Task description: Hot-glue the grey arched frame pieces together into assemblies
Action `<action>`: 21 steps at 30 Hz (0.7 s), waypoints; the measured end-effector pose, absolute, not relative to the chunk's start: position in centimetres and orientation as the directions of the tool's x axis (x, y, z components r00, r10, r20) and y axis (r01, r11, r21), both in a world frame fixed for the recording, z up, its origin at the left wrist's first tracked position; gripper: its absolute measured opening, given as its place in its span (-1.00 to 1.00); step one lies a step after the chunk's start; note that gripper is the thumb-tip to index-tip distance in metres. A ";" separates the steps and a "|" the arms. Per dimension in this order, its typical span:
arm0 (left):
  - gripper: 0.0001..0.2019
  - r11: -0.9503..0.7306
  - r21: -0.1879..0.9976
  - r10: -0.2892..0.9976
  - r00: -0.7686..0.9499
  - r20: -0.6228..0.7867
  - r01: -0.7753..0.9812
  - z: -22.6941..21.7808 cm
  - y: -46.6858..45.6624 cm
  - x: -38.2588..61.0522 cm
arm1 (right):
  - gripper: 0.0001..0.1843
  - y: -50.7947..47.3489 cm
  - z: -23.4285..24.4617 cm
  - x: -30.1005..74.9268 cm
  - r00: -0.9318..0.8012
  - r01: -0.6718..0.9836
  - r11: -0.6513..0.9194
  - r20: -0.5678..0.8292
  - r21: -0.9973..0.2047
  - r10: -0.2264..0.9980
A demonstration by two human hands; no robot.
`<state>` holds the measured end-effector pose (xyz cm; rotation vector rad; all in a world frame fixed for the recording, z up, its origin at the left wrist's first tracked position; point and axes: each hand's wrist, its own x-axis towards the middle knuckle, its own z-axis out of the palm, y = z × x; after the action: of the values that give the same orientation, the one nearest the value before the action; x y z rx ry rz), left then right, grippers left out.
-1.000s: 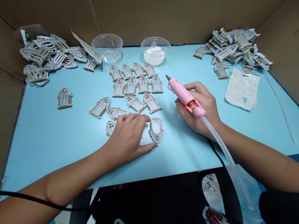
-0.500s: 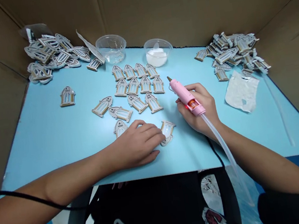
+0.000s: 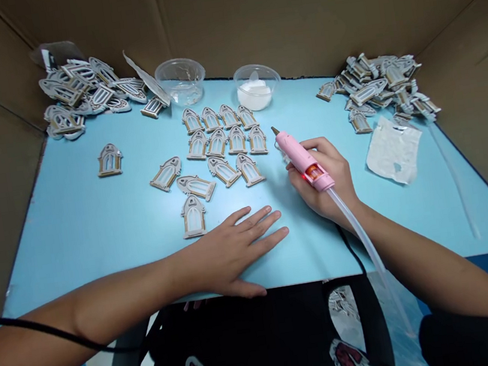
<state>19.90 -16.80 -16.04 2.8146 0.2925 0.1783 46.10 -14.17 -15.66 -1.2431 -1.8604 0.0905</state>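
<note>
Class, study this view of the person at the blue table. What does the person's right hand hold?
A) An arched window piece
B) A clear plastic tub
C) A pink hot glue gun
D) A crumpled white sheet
C. The right hand is wrapped around the pink hot glue gun, with its clear glue stick running back past the wrist.

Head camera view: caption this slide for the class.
Right hand holds a pink glue gun; flat left hand rests on the blue table beside arched tan-and-grey window cutouts.
</note>
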 end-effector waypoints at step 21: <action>-0.58 -0.573 0.617 0.529 0.818 -0.225 0.540 -11.8 -10.6 15.5 | -0.94 -14.3 -15.6 46.0 -0.107 0.699 0.499 0.615 -0.512 0.781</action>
<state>15.55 -10.64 -11.76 2.2969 0.7805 -0.0197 45.98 -14.29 -15.60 -1.2350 -1.8406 0.1147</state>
